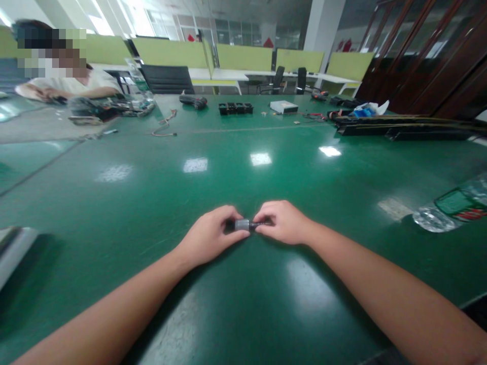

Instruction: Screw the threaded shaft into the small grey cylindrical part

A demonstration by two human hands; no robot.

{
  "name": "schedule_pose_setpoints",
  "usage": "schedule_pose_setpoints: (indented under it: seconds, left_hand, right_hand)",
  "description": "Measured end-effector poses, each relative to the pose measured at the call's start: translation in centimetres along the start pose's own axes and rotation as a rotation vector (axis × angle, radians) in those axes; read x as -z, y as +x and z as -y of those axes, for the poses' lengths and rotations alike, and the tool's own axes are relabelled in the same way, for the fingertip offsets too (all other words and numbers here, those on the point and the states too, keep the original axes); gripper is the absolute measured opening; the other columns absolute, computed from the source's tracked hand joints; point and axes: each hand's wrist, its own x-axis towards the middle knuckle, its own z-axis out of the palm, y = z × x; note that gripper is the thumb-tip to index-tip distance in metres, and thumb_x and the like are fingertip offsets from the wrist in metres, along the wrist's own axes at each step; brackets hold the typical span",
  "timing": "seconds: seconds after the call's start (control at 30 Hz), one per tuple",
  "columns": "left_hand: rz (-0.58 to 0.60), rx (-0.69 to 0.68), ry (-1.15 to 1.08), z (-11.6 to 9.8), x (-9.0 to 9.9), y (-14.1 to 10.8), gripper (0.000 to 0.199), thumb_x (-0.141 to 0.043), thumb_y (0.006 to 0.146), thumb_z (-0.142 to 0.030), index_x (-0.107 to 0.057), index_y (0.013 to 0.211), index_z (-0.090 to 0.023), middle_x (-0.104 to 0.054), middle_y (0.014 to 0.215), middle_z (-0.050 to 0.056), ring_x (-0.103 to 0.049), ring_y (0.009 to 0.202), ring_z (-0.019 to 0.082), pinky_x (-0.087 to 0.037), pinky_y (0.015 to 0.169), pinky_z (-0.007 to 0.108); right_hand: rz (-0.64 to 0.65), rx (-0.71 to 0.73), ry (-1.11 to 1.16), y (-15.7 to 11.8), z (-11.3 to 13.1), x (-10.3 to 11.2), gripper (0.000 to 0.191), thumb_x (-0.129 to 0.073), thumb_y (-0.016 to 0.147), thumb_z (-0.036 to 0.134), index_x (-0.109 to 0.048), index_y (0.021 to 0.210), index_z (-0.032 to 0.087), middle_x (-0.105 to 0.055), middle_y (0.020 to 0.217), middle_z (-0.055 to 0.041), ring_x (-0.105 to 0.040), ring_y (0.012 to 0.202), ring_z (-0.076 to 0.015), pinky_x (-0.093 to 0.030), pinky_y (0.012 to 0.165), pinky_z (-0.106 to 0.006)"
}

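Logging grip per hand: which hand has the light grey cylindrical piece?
The left hand: it holds the grey piece, whereas the right hand pinches the narrower dark part beside it.

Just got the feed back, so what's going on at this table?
A person has a small cylindrical part between two bare hands over the green table. The left hand holds its grey section; the right hand pinches the dark section. A clear bottle is off to the right, and another person sits across, at the far left.
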Motion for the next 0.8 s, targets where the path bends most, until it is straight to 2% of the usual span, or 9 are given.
schedule_pose_setpoints:
  seconds: [0.4,0.8]
  left_hand:
    - [-0.006,-0.006,0.011,0.04,0.00,0.04,0.028,-0.069,0.082,-0.047,-0.069,0.093,-0.021,-0.060,0.074,-0.002,-0.053,0.065,0.015,-0.040,0.065,0.027]
    - [-0.019,0.001,0.007,-0.04,0.00,0.02,0.028,-0.070,0.081,-0.047,-0.068,0.091,-0.021,-0.057,0.070,-0.003,-0.052,0.063,0.015,-0.040,0.064,0.026]
  right_hand:
    - [0.000,0.001,-0.021,-0.24,-0.17,0.24,0.010,-0.074,0.079,0.018,-0.076,0.088,0.017,-0.067,0.081,-0.0019,-0.058,0.072,-0.0125,-0.041,0.066,-0.024]
    - [-0.026,-0.070,-0.012,-0.26,-0.22,0.61,0.013,-0.078,0.074,0.015,-0.074,0.086,0.017,-0.068,0.080,-0.0012,-0.060,0.073,-0.0125,-0.043,0.067,-0.024]
